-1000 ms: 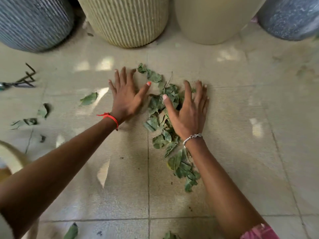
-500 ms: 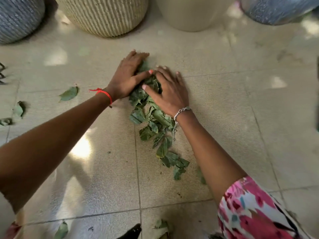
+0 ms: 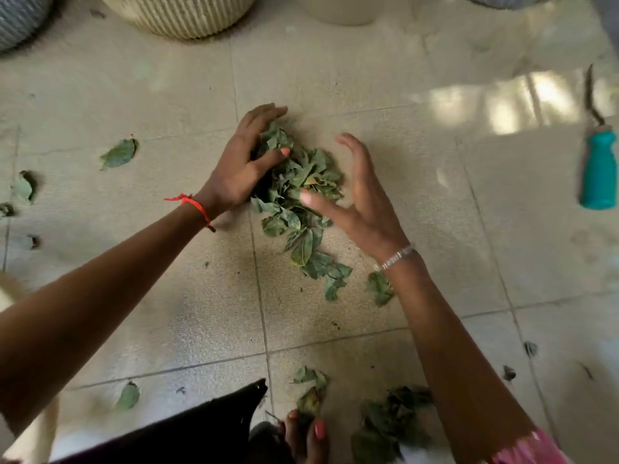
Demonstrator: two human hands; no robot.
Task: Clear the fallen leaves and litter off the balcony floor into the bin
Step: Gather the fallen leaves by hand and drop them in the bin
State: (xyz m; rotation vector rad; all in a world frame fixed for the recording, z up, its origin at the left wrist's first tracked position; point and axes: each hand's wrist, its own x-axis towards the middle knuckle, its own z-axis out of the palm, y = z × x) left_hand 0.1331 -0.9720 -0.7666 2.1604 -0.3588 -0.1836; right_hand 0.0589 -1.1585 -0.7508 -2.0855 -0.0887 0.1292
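Note:
A heap of green fallen leaves (image 3: 301, 182) lies on the beige tiled floor (image 3: 418, 202), with a trail of leaves (image 3: 318, 262) running toward me. My left hand (image 3: 241, 165), a red thread at its wrist, curls round the heap's left side, fingers over the far edge and thumb pressed into the leaves. My right hand (image 3: 363, 199), wearing a silver bracelet, is cupped against the heap's right side with relaxed fingers raised and its thumb touching the leaves. No bin is identifiable in view.
Loose leaves lie at the left (image 3: 119, 154), near my foot (image 3: 306, 433) and at the bottom right (image 3: 388, 420). A teal-handled garden tool (image 3: 599, 175) lies at the right edge. A ribbed cream pot (image 3: 181, 15) and other pots stand along the far side.
Both hands have drawn the scattered leaves together into a tighter heap. The left hand now curls round it, and the right hand's fingers have lifted off. The camera has shifted, bringing the teal tool into view.

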